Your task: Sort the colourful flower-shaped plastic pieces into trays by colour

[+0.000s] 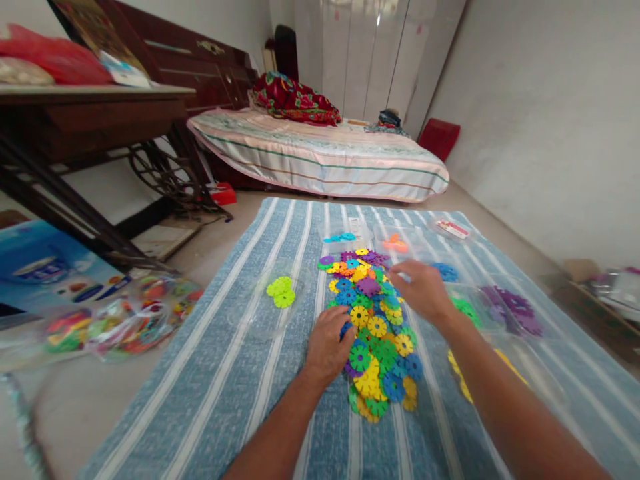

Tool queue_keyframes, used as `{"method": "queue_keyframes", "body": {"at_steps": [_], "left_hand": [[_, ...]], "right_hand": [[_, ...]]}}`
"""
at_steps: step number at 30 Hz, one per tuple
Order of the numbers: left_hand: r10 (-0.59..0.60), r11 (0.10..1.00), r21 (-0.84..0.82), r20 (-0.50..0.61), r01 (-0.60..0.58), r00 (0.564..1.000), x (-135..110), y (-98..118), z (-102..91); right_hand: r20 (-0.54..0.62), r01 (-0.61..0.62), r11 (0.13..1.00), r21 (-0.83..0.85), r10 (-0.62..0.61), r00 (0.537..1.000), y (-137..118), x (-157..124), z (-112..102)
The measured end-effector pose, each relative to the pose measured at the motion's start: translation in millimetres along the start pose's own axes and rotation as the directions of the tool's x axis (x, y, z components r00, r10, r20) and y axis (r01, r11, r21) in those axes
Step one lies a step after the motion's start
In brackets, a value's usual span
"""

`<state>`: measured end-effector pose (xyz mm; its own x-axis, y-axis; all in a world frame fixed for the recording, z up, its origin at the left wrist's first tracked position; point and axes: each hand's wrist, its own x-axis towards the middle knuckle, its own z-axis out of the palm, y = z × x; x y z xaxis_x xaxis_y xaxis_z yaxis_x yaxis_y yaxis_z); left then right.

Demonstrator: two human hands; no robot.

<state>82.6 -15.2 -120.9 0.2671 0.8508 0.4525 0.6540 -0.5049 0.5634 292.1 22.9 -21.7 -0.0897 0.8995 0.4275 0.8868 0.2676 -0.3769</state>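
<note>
A heap of colourful plastic snowflake discs (373,327) lies on a blue striped cloth (210,373). My left hand (327,347) rests on the heap's left edge, fingers curled down over a blue disc. My right hand (423,290) reaches over the heap's upper right, fingers bent into the pieces; what they pinch is hidden. Clear trays around the heap hold sorted discs: lime green (281,292), light blue (340,237), orange (395,244), blue (445,271), green (467,310), purple (515,310), yellow (457,370).
A clear bag of more discs (125,323) lies on the floor at left beside a blue box (45,270). A dark sewing-machine table (90,113) stands at left. A mattress (320,157) with striped bedding lies beyond the cloth. Cardboard clutter (600,287) sits at right.
</note>
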Motion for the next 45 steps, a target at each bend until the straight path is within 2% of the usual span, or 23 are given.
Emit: {"method": "queue_keyframes", "body": {"at_steps": [2,4,9,15,18,21,23,24,27,29,31,34,38,41,45], "left_hand": [[0.004,1.000,0.005,-0.005,-0.004,1.000,0.4,0.7,0.2],[0.014,1.000,0.011,-0.008,-0.014,1.000,0.9,1.3,0.4],[0.029,0.999,0.026,-0.004,-0.028,1.000,1.5,2.6,-0.1],[0.027,0.999,0.033,-0.008,-0.026,1.000,1.9,2.7,-0.9],[0.032,0.999,0.035,-0.013,-0.031,0.999,2.0,2.3,-0.5],[0.031,0.999,0.033,-0.013,-0.031,0.999,1.6,1.8,-0.1],[0.028,0.999,0.030,-0.012,-0.027,1.000,1.2,1.5,0.1],[0.026,0.999,0.028,-0.012,-0.025,1.000,1.0,1.4,0.1],[0.020,0.999,0.025,-0.009,-0.020,1.000,1.1,1.3,0.3],[0.015,1.000,0.026,-0.004,-0.015,1.000,1.5,1.5,0.3],[0.015,1.000,0.028,0.002,-0.015,1.000,1.9,2.1,-0.1],[0.017,1.000,0.026,0.003,-0.017,1.000,2.1,3.2,-1.0],[0.024,1.000,0.017,-0.006,-0.024,1.000,1.4,3.5,-1.3],[0.018,1.000,0.019,-0.004,-0.018,1.000,0.8,3.0,-0.4],[0.004,1.000,0.012,-0.004,-0.004,1.000,0.5,3.0,0.2]], "right_hand": [[0.123,0.051,0.999,0.020,-0.053,0.991,-7.5,-31.2,10.6],[0.195,0.066,0.998,-0.006,-0.063,0.979,-13.8,-58.2,18.4],[0.236,0.097,0.986,-0.132,-0.063,0.970,-24.6,-101.9,24.2],[0.141,0.037,0.999,-0.033,-0.032,0.990,-27.1,-122.7,31.9],[0.102,-0.017,0.996,0.083,0.009,0.995,-26.5,-123.8,33.9],[0.089,-0.054,0.981,0.184,0.038,0.995,-21.8,-118.2,25.7],[-0.003,-0.073,0.978,0.194,0.075,0.997,-13.6,-110.2,13.6],[-0.090,-0.080,0.983,0.165,0.096,0.991,-8.1,-105.2,6.2],[-0.372,-0.113,0.993,-0.038,0.091,0.924,8.3,-91.0,-14.3],[-0.453,-0.126,0.981,-0.150,0.045,0.891,12.4,-87.0,-20.5],[-0.403,-0.065,0.987,-0.149,-0.001,0.915,7.2,-90.8,-17.4],[-0.214,0.097,0.995,-0.024,-0.100,0.972,-15.4,-109.3,-0.5],[0.001,0.189,0.982,0.027,-0.190,0.982,-50.1,-138.3,22.3],[0.030,0.202,0.979,-0.030,-0.201,0.979,-64.6,-150.0,32.1],[-0.036,0.240,0.969,-0.064,-0.243,0.969,-69.0,-154.7,39.4]]}}
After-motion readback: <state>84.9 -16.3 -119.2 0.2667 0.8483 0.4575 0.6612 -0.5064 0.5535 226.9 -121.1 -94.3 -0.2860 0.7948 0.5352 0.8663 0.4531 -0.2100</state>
